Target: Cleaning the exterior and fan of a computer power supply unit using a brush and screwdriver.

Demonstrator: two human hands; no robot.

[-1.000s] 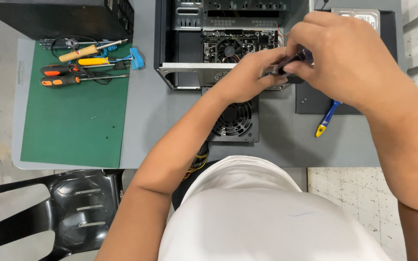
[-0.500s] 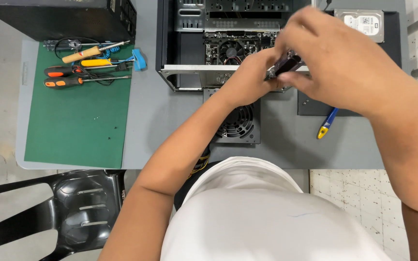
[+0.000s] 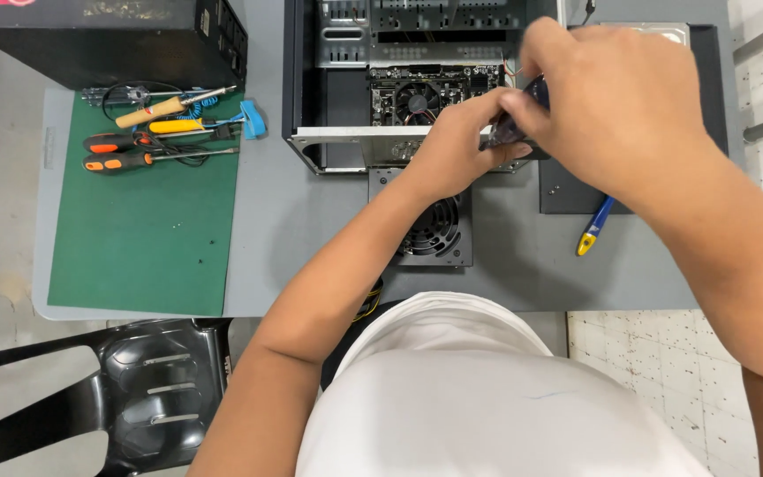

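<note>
We hold a small dark cylindrical part point(image 3: 512, 132) between both hands, left hand point(image 3: 457, 146) pinching its near end, right hand point(image 3: 615, 97) closed over it, above the open black computer case point(image 3: 337, 146) at the counter's far edge.

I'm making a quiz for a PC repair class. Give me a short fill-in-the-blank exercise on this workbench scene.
1. Both hands grip a small dark tool over the open ____ case.
2. The screwdrivers lie on a ____ mat.
3. The blue and yellow tool lies below the person's ____ hand.
4. The fan unit lies on the table under the person's ____ forearm.

Missing words: computer; green; right; left
</note>
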